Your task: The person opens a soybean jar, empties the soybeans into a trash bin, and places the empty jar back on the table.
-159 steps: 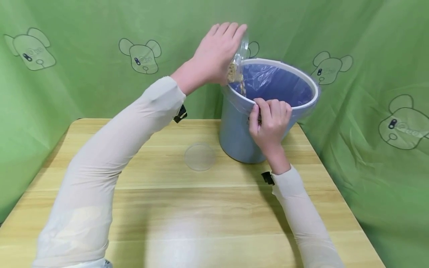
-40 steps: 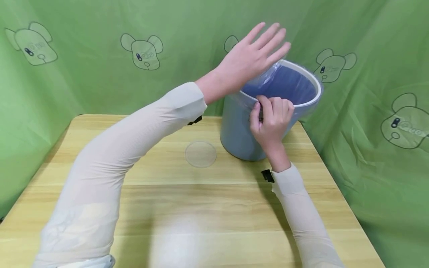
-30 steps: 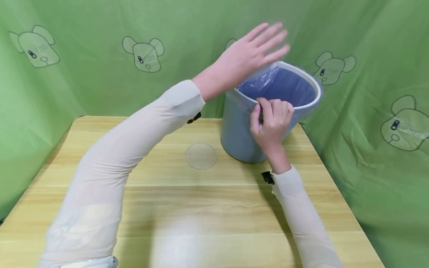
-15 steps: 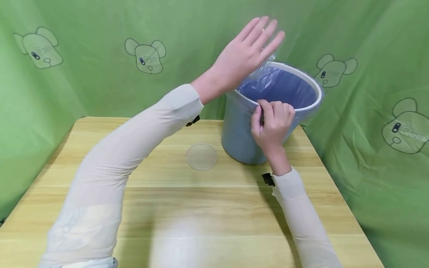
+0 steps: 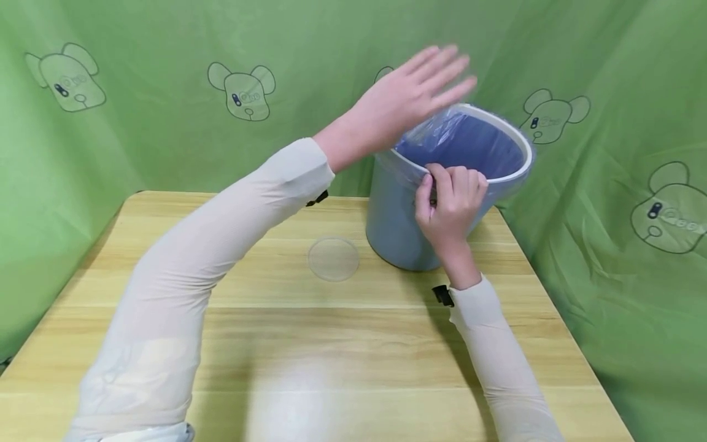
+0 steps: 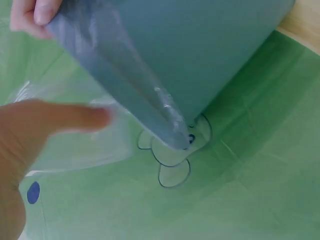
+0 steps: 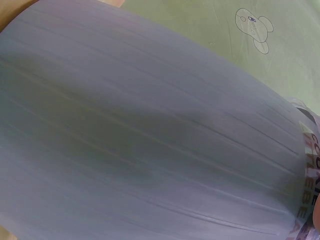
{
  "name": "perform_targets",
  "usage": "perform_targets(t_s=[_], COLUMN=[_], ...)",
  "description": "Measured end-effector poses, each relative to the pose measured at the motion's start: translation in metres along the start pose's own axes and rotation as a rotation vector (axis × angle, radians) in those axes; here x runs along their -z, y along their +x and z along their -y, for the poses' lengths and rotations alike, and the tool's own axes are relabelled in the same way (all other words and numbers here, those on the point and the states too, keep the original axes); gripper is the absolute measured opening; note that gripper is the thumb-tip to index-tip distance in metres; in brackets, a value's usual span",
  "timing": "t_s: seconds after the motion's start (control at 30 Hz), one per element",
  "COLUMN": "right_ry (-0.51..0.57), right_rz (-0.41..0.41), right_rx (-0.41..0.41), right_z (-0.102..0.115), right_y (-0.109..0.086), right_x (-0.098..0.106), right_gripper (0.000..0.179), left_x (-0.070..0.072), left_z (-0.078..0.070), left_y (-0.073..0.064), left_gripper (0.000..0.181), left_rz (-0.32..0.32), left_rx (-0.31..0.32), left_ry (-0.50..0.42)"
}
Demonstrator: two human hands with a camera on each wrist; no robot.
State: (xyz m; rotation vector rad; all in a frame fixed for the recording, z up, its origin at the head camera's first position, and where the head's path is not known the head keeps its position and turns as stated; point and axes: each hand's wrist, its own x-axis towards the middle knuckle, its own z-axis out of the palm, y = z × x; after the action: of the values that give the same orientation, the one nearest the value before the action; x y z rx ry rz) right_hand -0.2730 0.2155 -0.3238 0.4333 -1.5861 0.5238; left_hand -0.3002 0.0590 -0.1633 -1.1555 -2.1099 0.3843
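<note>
Over the far left of a blue-grey trash can (image 5: 397, 227), my left hand (image 5: 394, 107) is palm down with fingers stretched and spread. It holds a clear plastic jar (image 6: 85, 152), its thumb against the side in the left wrist view; in the head view the hand hides the jar. With curled fingers, my right hand (image 5: 450, 199) grips the near part of the can's white rim (image 5: 521, 150) and the clear liner folded over it. The can leans towards me. A clear round lid (image 5: 333, 259) lies flat on the table, left of the can.
The wooden table (image 5: 309, 344) ends at a green curtain (image 5: 320, 55) printed with mouse heads. In the right wrist view, a strip with lettering (image 7: 311, 175) shows near the can's rim. Inside the can, the liner (image 5: 436, 135) is wrinkled.
Earlier, yellowish crumbs poured from the jar in my left hand; now none show. That hand has moved right over the can and bobbed up and down. My right hand keeps its grip.
</note>
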Motion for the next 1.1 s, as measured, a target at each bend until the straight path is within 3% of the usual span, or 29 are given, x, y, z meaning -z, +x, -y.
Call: perform_targets(t_s=[0.07, 0.13, 0.3, 0.47, 0.67, 0.8, 0.97, 1.1], right_ry=[-0.001, 0.0, 0.008, 0.006, 0.009, 0.015, 0.019, 0.019], right_rz=[0.0, 0.001, -0.002, -0.006, -0.001, 0.001, -0.018, -0.028], right_rx=[-0.001, -0.001, -0.004, -0.012, -0.013, -0.008, -0.01, -0.006], right_z=[-0.001, -0.001, -0.002, -0.004, -0.005, -0.005, -0.008, -0.01], right_y=[0.0, 0.001, 0.0, 0.0, 0.0, 0.0, -0.001, 0.0], right_x=[0.0, 0.0, 0.0, 0.002, 0.003, 0.003, 0.001, 0.001], right_gripper=[0.023, 0.023, 0.022, 0.022, 0.023, 0.022, 0.022, 0.021], left_x=[0.001, 0.003, 0.009, 0.01, -0.002, -0.016, -0.04, -0.062], left_z=[0.002, 0.005, 0.014, 0.026, 0.041, 0.047, 0.047, 0.044], left_y=[0.0, -0.001, -0.007, -0.025, -0.069, -0.108, -0.152, -0.185], left_gripper=[0.078, 0.078, 0.08, 0.095, 0.111, 0.123, 0.129, 0.129], left_rz=[0.034, 0.043, -0.05, -0.124, -0.253, -0.28, -0.208, -0.145], left_rx=[-0.029, -0.018, 0.129, 0.279, 0.415, 0.536, 0.687, 0.766], left_ry=[-0.036, -0.06, -0.1, -0.175, -0.291, -0.413, -0.652, -0.808])
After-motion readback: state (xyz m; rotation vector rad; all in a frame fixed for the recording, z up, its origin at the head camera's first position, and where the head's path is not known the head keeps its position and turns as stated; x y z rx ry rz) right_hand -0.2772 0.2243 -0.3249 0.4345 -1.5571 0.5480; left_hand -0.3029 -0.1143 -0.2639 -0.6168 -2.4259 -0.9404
